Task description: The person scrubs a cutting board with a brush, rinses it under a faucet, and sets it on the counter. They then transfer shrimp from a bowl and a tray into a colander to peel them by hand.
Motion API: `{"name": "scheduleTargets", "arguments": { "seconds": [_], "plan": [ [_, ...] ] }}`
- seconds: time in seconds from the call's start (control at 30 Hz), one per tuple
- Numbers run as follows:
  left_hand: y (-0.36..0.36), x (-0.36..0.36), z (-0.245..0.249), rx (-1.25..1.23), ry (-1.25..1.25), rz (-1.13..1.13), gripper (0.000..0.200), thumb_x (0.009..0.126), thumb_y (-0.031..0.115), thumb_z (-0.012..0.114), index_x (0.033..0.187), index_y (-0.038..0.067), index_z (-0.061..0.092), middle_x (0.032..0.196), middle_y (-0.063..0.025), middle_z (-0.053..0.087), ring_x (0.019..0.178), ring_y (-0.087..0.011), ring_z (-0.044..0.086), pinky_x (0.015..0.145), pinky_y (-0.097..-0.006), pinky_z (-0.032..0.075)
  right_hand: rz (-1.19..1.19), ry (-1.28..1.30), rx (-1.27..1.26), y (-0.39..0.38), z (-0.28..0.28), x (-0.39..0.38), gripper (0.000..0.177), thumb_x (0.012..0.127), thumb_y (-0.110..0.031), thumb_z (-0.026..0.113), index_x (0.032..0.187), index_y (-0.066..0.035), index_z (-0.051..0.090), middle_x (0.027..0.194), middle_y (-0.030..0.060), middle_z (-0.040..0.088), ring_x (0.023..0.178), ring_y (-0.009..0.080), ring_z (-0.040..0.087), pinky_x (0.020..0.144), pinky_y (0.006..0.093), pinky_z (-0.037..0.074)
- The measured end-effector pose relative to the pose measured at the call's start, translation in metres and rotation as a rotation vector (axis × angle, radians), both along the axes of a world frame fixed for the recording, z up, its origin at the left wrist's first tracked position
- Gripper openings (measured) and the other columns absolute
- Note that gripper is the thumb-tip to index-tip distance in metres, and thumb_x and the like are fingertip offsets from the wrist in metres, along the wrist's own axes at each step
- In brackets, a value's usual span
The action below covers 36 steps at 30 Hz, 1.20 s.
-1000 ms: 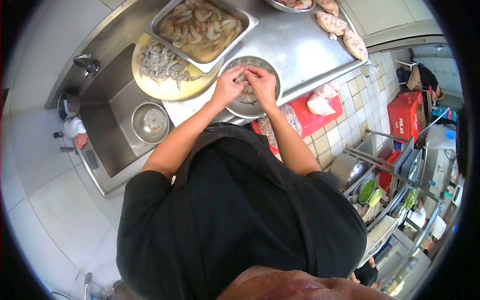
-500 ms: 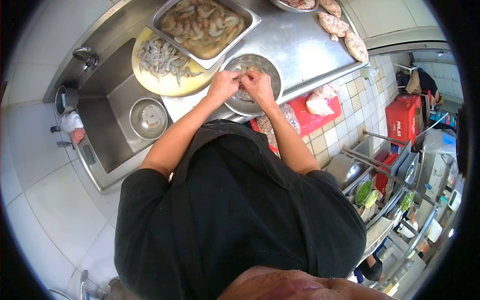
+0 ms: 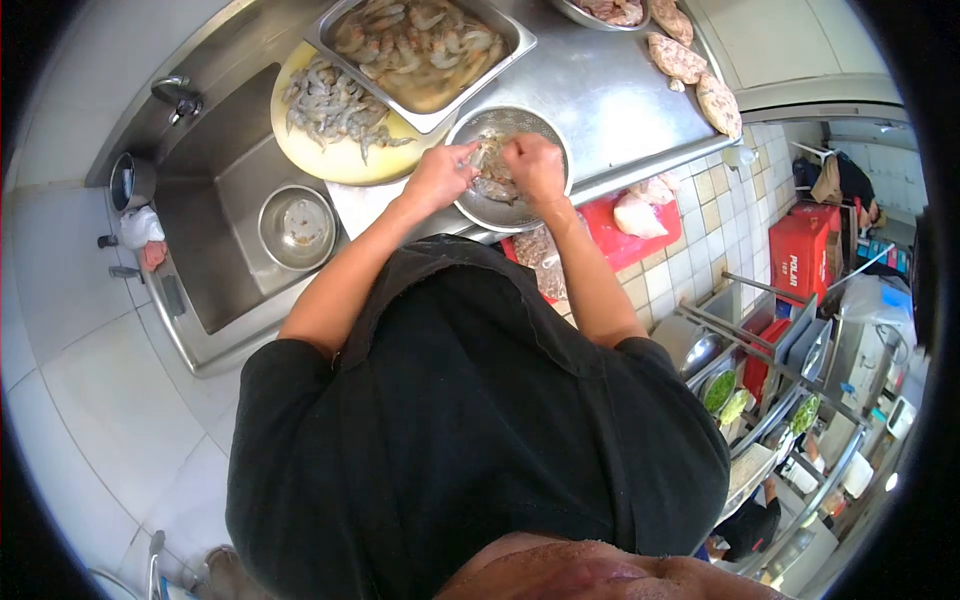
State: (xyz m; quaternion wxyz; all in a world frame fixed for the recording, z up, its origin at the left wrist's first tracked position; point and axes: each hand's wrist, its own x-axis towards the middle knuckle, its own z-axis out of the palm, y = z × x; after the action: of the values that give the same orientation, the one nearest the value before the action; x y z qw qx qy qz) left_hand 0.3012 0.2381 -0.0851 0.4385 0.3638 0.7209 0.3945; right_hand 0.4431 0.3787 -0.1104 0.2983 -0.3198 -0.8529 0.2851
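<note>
My left hand [image 3: 442, 178] is over the left rim of a perforated metal colander [image 3: 562, 140], fingers bent and thumb near the index finger. Over the colander's right half is my right hand [image 3: 538, 166], its fingers curled in. Whatever either hand pinches is hidden or too small to make out. Between them, shrimp and shell pieces [image 3: 494, 188] lie in the colander. A steel pan [image 3: 522, 45] of whole shrimp in cloudy liquid stands just behind. Left of it, grey shrimp [image 3: 335, 105] are heaped on a round yellow cutting board [image 3: 318, 162].
A metal bowl [image 3: 268, 253] sits in the sink [image 3: 185, 240] on my left. Raw meat pieces [image 3: 716, 104] lie along the counter's right edge, beside another bowl. Below the counter, a red board [image 3: 605, 228] carries pale raw poultry [image 3: 638, 215] and a bag [image 3: 540, 262].
My hands were together at their fingertips over the colander and are now apart. The right hand has shifted right and the left slightly down. The whole view has shifted a little.
</note>
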Motion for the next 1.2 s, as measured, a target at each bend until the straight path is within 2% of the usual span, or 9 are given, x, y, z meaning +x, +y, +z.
{"name": "scheduleTargets", "arguments": {
  "seconds": [0.13, 0.23, 0.33, 0.37, 0.5, 0.7, 0.93, 1.03, 1.2],
  "plan": [
    [-0.022, -0.014, 0.017, 0.007, 0.290, 0.059, 0.039, 0.086, 0.010, 0.064, 0.126, 0.009, 0.066, 0.097, -0.0211, 0.072, 0.081, -0.0292, 0.070, 0.079, -0.0362, 0.054, -0.269, -0.069, -0.214, 0.041, 0.002, 0.019, 0.026, 0.087, -0.023, 0.062, 0.073, -0.002, 0.070, 0.068, 0.0222, 0.065, 0.064, 0.0378, 0.067, 0.066, 0.0436, 0.053],
    [-0.039, -0.045, 0.020, 0.029, 0.465, 0.164, 0.037, 0.086, 0.017, 0.069, 0.122, 0.011, 0.068, 0.113, -0.0194, 0.069, 0.095, -0.0310, 0.068, 0.087, -0.0378, 0.053, -0.169, -0.423, -0.309, 0.060, 0.006, 0.040, 0.035, 0.090, -0.033, 0.064, 0.082, 0.000, 0.073, 0.071, 0.0237, 0.066, 0.067, 0.0376, 0.068, 0.066, 0.0447, 0.052],
    [-0.038, -0.076, 0.023, 0.320, 1.079, 0.221, 0.035, 0.082, 0.020, 0.071, 0.114, 0.006, 0.071, 0.106, -0.0184, 0.071, 0.102, -0.0349, 0.065, 0.090, -0.0408, 0.051, -0.126, -0.316, -0.304, 0.046, -0.012, 0.044, 0.035, 0.089, -0.033, 0.065, 0.085, 0.001, 0.073, 0.072, 0.0234, 0.067, 0.069, 0.0383, 0.068, 0.067, 0.0447, 0.052],
    [-0.032, -0.082, 0.028, 0.265, 1.063, 0.260, 0.036, 0.079, 0.023, 0.073, 0.111, 0.005, 0.072, 0.107, -0.0174, 0.071, 0.112, -0.0343, 0.061, 0.094, -0.0434, 0.048, -0.117, -0.345, -0.227, 0.038, -0.011, 0.043, 0.031, 0.088, -0.030, 0.066, 0.087, 0.000, 0.073, 0.076, 0.0239, 0.067, 0.073, 0.0388, 0.068, 0.069, 0.0446, 0.052],
    [0.017, -0.116, 0.024, 0.177, 0.874, 0.182, 0.036, 0.078, 0.022, 0.073, 0.111, 0.005, 0.071, 0.099, -0.0165, 0.072, 0.101, -0.0332, 0.063, 0.093, -0.0485, 0.045, 0.012, -0.274, -0.411, 0.008, -0.018, 0.025, 0.025, 0.086, -0.025, 0.067, 0.091, -0.002, 0.074, 0.083, 0.0237, 0.068, 0.078, 0.0383, 0.069, 0.074, 0.0435, 0.053],
    [0.089, -0.145, -0.010, -0.069, 1.146, -0.006, 0.023, 0.081, 0.009, 0.059, 0.103, 0.006, 0.066, 0.088, -0.0225, 0.069, 0.092, -0.0383, 0.065, 0.082, -0.0499, 0.047, 0.128, -0.317, -0.518, -0.012, -0.003, 0.013, 0.025, 0.085, -0.023, 0.067, 0.092, 0.000, 0.073, 0.085, 0.0209, 0.070, 0.080, 0.0354, 0.070, 0.074, 0.0402, 0.053],
    [0.056, -0.141, 0.017, 0.151, 0.973, 0.163, 0.034, 0.082, 0.010, 0.060, 0.115, 0.004, 0.067, 0.089, -0.0226, 0.071, 0.083, -0.0374, 0.069, 0.082, -0.0443, 0.051, -0.014, -0.193, -0.566, -0.001, 0.036, 0.006, 0.027, 0.086, -0.022, 0.069, 0.101, 0.000, 0.072, 0.087, 0.0191, 0.071, 0.076, 0.0288, 0.070, 0.073, 0.0381, 0.054],
    [0.033, -0.116, 0.050, 0.244, 0.514, 0.346, 0.039, 0.084, 0.011, 0.063, 0.122, 0.007, 0.068, 0.094, -0.0209, 0.072, 0.084, -0.0292, 0.071, 0.080, -0.0356, 0.054, 0.022, -0.016, -0.421, -0.003, 0.060, -0.021, 0.034, 0.086, -0.024, 0.070, 0.110, -0.001, 0.069, 0.099, 0.0197, 0.071, 0.084, 0.0297, 0.069, 0.077, 0.0372, 0.054],
    [0.017, -0.076, 0.046, 0.452, 0.071, 0.284, 0.033, 0.086, 0.007, 0.064, 0.118, 0.006, 0.070, 0.100, -0.0077, 0.074, 0.086, -0.0112, 0.066, 0.079, -0.0268, 0.053, 0.170, 0.174, -0.127, -0.006, 0.074, -0.063, 0.042, 0.086, -0.027, 0.071, 0.119, -0.002, 0.065, 0.117, 0.0199, 0.065, 0.096, 0.0323, 0.067, 0.082, 0.0367, 0.054]
  ]
}}
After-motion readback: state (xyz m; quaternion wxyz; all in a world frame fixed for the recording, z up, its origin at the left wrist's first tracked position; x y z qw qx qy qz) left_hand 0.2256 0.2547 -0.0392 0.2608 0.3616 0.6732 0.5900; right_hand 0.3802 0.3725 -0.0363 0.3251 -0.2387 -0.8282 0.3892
